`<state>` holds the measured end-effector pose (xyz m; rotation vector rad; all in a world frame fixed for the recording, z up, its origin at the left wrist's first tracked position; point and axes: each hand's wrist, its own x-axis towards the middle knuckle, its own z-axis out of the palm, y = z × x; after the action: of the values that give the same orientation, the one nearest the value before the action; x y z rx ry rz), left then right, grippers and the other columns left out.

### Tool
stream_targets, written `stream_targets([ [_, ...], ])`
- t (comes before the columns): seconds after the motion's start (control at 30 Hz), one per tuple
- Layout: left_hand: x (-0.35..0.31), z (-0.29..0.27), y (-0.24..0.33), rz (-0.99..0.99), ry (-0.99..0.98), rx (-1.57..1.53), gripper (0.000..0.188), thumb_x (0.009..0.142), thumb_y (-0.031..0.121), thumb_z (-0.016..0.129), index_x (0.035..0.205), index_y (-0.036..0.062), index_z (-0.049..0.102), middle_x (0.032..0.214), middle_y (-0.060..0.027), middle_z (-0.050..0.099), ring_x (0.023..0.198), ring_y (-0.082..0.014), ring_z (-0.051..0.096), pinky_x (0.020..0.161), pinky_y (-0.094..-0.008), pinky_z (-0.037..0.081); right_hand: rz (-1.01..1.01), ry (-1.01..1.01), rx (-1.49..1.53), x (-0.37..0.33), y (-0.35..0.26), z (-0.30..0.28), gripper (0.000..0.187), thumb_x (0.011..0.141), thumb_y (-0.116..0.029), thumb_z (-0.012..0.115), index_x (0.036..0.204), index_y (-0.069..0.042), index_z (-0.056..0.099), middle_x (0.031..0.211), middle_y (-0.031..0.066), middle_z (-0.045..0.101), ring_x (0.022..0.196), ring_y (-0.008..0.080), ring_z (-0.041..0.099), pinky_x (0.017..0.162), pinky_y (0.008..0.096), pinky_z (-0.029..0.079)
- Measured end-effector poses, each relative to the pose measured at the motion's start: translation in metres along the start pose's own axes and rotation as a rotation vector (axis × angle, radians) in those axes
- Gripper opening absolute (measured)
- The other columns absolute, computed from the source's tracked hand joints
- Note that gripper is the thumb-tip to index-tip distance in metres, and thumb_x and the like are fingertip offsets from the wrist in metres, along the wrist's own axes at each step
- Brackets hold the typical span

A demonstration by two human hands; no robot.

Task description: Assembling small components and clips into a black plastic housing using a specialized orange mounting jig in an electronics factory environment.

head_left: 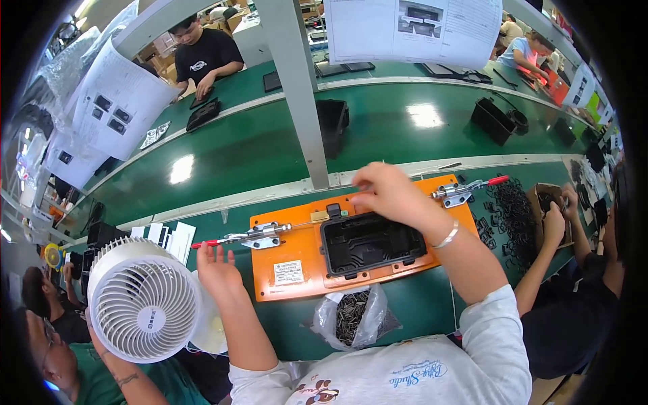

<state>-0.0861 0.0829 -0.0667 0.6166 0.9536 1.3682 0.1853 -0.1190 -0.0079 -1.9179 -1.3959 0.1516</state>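
Note:
An orange fixture plate (300,253) lies on the green bench in front of me, with a black plastic housing (370,241) seated in it. My right hand (386,194) hovers over the housing's top edge, fingers pinched together near a small brass-coloured part (319,217); whether it holds something small I cannot tell. My left hand (217,268) rests open beside the red-tipped handle of the left toggle clamp (251,237). A second toggle clamp (461,192) with a red tip sits at the plate's right end.
A clear bag of small dark screws (351,316) lies just below the plate. A white desk fan (142,299) stands at my left. A grey post (302,101) rises behind the fixture. A pile of black rings (511,209) lies at the right, where another person's hands (559,212) work. A green conveyor (236,155) runs behind.

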Motion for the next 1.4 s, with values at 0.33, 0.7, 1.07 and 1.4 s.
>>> stream_targets([
  [0.33, 0.026, 0.025, 0.005, 0.131, 0.119, -0.069, 0.038, 0.086, 0.024, 0.063, 0.116, 0.0067, 0.047, 0.104, -0.0089, 0.054, 0.092, -0.0198, 0.055, 0.078, -0.0372, 0.04, 0.127, -0.514, -0.15, 0.048, -0.024, 0.03, 0.025, 0.065, -0.008, 0.08, 0.084, 0.0, 0.065, 0.078, 0.0125, 0.065, 0.076, 0.0248, 0.064, 0.069, 0.0314, 0.051],
  [0.7, 0.005, 0.069, 0.033, 0.409, -0.249, -0.036, 0.031, 0.095, 0.025, 0.054, 0.071, 0.0084, 0.044, 0.059, -0.0005, 0.044, 0.051, -0.0108, 0.044, 0.049, -0.0254, 0.038, 0.125, -0.496, -0.18, 0.052, -0.019, 0.033, 0.016, 0.061, -0.011, 0.073, 0.071, -0.001, 0.066, 0.075, 0.0164, 0.065, 0.077, 0.0307, 0.064, 0.072, 0.035, 0.052],
  [1.07, 0.007, 0.069, 0.033, 0.455, -0.339, 0.036, 0.037, 0.097, 0.023, 0.047, 0.065, 0.0102, 0.036, 0.052, 0.0007, 0.035, 0.041, -0.0077, 0.031, 0.04, -0.0234, 0.026, 0.143, -0.47, -0.145, 0.051, -0.014, 0.033, 0.02, 0.059, -0.013, 0.078, 0.069, 0.0, 0.067, 0.072, 0.0147, 0.065, 0.071, 0.0291, 0.064, 0.068, 0.0339, 0.052],
  [1.4, 0.006, 0.069, 0.032, 0.433, -0.368, 0.013, 0.037, 0.096, 0.021, 0.049, 0.064, 0.0094, 0.035, 0.051, 0.0002, 0.035, 0.042, -0.0071, 0.031, 0.04, -0.023, 0.028, 0.283, -0.44, -0.028, 0.049, -0.02, 0.032, 0.019, 0.06, -0.008, 0.078, 0.071, 0.002, 0.065, 0.065, 0.0124, 0.062, 0.062, 0.0214, 0.06, 0.06, 0.0307, 0.049],
])
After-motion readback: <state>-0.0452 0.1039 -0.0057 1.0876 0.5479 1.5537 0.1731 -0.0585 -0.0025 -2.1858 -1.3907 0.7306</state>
